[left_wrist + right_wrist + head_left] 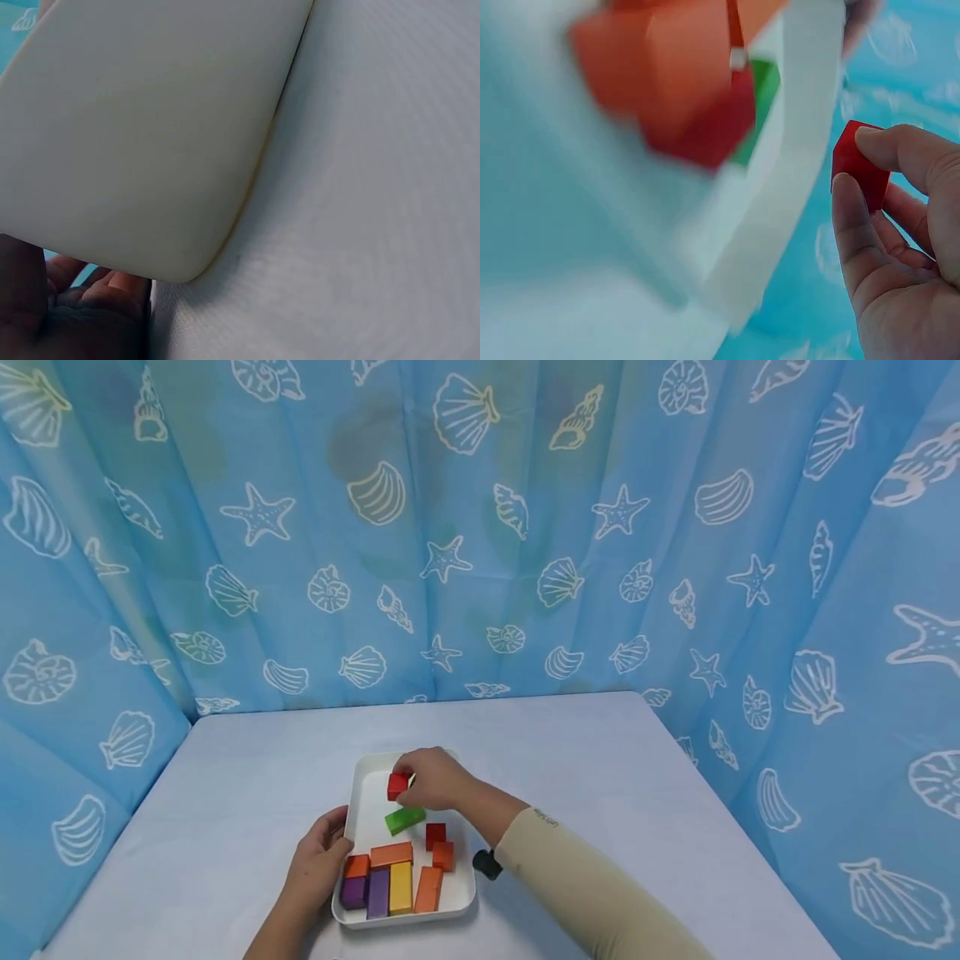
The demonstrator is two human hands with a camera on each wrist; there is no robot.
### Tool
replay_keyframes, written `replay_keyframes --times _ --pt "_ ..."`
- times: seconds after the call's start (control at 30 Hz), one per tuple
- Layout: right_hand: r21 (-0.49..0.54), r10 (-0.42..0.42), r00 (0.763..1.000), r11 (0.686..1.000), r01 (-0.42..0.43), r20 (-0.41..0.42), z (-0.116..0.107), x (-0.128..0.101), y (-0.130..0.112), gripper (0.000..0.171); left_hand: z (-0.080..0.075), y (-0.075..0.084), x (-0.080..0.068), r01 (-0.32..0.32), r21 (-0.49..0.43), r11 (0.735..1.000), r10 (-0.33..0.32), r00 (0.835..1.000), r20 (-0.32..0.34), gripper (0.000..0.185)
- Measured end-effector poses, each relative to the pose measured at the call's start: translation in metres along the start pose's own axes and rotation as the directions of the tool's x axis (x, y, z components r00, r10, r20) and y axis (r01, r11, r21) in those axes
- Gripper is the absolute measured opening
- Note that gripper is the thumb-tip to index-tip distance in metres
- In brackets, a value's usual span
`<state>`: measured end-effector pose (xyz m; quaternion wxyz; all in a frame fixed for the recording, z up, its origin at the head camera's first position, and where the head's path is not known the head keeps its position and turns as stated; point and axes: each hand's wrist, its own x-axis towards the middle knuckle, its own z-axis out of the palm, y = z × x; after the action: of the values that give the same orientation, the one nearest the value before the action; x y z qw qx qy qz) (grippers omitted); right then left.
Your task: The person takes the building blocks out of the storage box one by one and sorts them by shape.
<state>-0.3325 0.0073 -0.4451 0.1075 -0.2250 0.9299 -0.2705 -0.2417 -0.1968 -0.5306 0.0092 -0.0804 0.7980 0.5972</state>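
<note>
The beige sleeve (592,885) at the lower right of the head view is bearing small dark marks near its cuff, apparently lettering, too small to read. One white tray (366,827) is resting at the lower centre of the frame on the white table (600,760). Ten blocks are showing: two red, one green, four orange, two purple and one yellow. The right hand (435,779) is pinching one red cube (397,787) between thumb and fingers, keeping a narrow gap only as wide as the cube; it is holding the cube over the upper part of the tray. The other nine blocks are lying inside the tray. The green block (405,820) is lying just below the held cube in the frame. The second red block (436,836) is sitting near the right wall, touching a small orange block (443,857). At the lower left of the tray, the two purple blocks (378,893), the yellow block (401,887) and two orange blocks (392,854) are forming a close group; the fourth orange block (429,889) is standing just right of the yellow one. The left hand (318,864) is holding the tray at its left wall, bending its fingers against the outside and setting its thumb at the rim.
</note>
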Motion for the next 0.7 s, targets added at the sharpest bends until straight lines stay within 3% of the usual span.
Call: replay_keyframes --times 0.17,0.3,0.5,0.7 --pt "0.05 0.044 0.995 0.998 -0.04 -0.088 -0.035 -0.012 0.042 0.037 0.0 -0.001 0.001 0.005 -0.011 1.0 -0.005 1.0 0.0 0.061" --pt "0.049 0.124 0.98 0.992 -0.118 -0.157 -0.049 -0.017 0.073 0.044 -0.002 -0.002 0.002 0.021 -0.005 1.0 -0.02 1.0 0.003 0.062" --pt "-0.061 0.163 0.977 0.983 -0.173 -0.134 -0.037 -0.014 0.105 0.041 0.0 -0.002 0.003 0.025 -0.021 0.999 -0.024 0.999 0.03 0.062" --pt "-0.121 0.195 0.974 0.97 -0.208 -0.116 -0.018 -0.009 0.111 0.042 0.0 -0.003 0.003 0.02 -0.012 1.0 -0.02 1.0 0.019 0.061"
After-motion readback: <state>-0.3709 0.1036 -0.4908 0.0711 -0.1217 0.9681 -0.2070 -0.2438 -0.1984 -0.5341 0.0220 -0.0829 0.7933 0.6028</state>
